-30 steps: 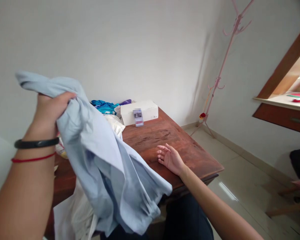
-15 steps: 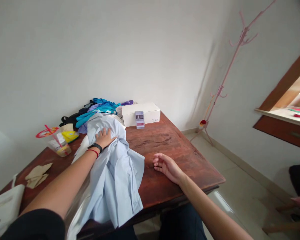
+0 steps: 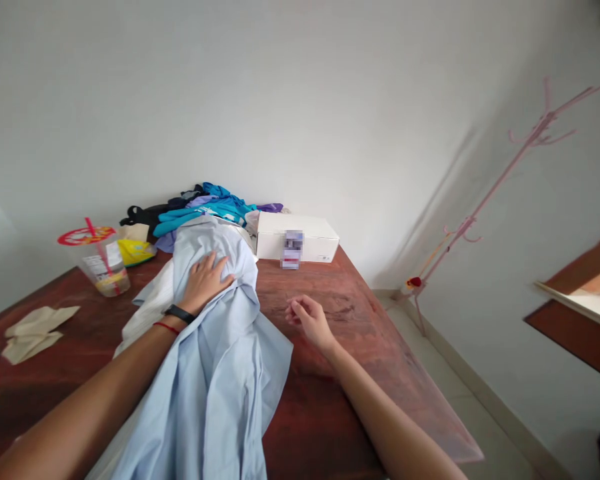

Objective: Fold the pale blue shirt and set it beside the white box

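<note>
A light blue shirt (image 3: 230,380) lies lengthwise on the wooden table, its wide end towards me and its collar end hidden in folds at the far side. White cloth (image 3: 143,310) shows from under its left side. My left hand (image 3: 207,283) rests flat on the upper part of the shirt, fingers spread and open. To the right of the shirt, my right hand (image 3: 307,320) is over the bare tabletop (image 3: 325,413), its fingers loosely curled and apart, with nothing visible in them.
Behind the shirt is a pile of blue, purple and black clothes (image 3: 205,207). Beside it stand a white box (image 3: 300,227) and a small blurred packet (image 3: 292,250). On the left are a plastic cup with straw (image 3: 100,263), a yellow packet (image 3: 135,252) and brown paper (image 3: 37,330).
The view has shifted closer and turned a little. My right hand has drawn slightly nearer the shirt and its fingers curl more. The left hand stays flat on the shirt.
</note>
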Tool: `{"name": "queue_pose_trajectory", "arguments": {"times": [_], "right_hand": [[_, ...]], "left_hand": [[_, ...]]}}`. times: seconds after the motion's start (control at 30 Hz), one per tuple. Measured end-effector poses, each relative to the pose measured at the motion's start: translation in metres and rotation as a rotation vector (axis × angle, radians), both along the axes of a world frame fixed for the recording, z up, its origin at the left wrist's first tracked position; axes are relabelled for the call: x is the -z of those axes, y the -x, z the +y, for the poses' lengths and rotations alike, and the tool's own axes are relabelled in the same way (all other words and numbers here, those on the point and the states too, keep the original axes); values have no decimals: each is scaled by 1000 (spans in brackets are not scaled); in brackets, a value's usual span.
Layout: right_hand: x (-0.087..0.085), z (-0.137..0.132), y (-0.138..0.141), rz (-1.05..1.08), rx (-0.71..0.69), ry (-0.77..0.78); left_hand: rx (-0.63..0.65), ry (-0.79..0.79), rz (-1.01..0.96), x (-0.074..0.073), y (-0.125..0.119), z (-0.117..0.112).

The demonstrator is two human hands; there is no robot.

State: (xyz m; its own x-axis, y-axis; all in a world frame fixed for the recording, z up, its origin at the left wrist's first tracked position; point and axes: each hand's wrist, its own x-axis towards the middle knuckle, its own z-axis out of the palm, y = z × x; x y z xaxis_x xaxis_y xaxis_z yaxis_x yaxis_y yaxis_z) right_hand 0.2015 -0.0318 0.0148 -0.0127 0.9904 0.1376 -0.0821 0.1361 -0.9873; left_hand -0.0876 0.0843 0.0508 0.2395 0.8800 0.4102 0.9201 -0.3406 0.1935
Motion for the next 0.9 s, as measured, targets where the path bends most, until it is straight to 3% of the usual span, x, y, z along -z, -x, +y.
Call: {"name": "queue_pose_trajectory", "arguments": {"times": [0.1, 0.17, 0.27, 0.33, 0.43, 0.53, 0.7, 0.9], "right_hand": [[16, -4, 1, -297, 34, -218], [22, -7, -1, -400, 26, -225], [25, -6, -4, -376, 72, -158], [26, -4, -6, -348, 86, -137], [26, -3, -8, -343, 86, -152], [21, -5, -8, -400, 71, -177], [13, -9, -6, -493, 14, -203], [13, -8, -8, -468, -40, -220]], "left_hand": [[22, -3, 4, 2, 3, 6], [54, -10, -16, 1, 1, 10], [115, -50, -145, -12, -10, 2], [248, -20, -254, -26, -24, -14], [616, 201, -311, -38, -49, -46], [809, 362, -238, -23, -69, -66], [826, 411, -175, 17, -79, -62], [826, 412, -166, 17, -77, -59]]}}
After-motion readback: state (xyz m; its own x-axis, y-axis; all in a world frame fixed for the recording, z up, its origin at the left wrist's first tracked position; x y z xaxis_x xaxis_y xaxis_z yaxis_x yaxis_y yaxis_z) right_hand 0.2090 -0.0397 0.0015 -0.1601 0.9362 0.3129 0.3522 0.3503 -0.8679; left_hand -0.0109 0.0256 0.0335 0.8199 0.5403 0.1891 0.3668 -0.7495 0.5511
